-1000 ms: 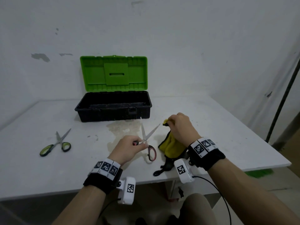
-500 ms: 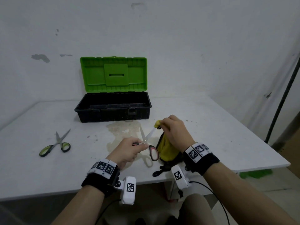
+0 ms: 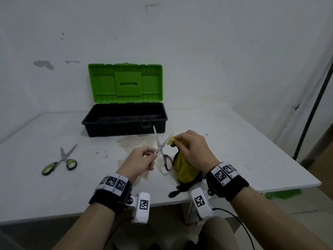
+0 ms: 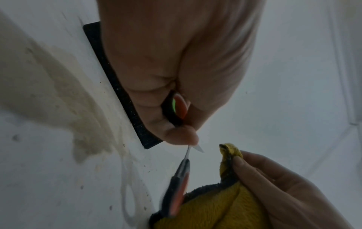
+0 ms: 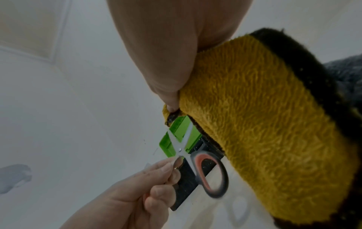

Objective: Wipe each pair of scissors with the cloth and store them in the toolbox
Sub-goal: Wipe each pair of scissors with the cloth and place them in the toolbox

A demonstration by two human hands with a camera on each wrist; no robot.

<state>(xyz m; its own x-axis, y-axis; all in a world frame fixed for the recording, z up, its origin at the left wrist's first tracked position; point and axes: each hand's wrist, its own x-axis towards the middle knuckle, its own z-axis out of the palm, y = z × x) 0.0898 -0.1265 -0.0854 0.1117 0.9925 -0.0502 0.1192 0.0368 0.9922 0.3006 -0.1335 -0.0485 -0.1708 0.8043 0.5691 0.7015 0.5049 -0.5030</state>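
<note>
Two pairs of scissors, one cloth, one toolbox: the green-handled scissors (image 3: 59, 160) lie flat at the table's left, well apart from the open black toolbox (image 3: 124, 120) behind; in the middle the left hand (image 3: 139, 162) pinches one handle loop of the red-handled scissors (image 3: 163, 150), blades spread, light and stiff, probably safest held by that loop; beside them the right hand (image 3: 193, 150) pinches the soft yellow cloth (image 3: 185, 170) at the right blade's tip
</note>
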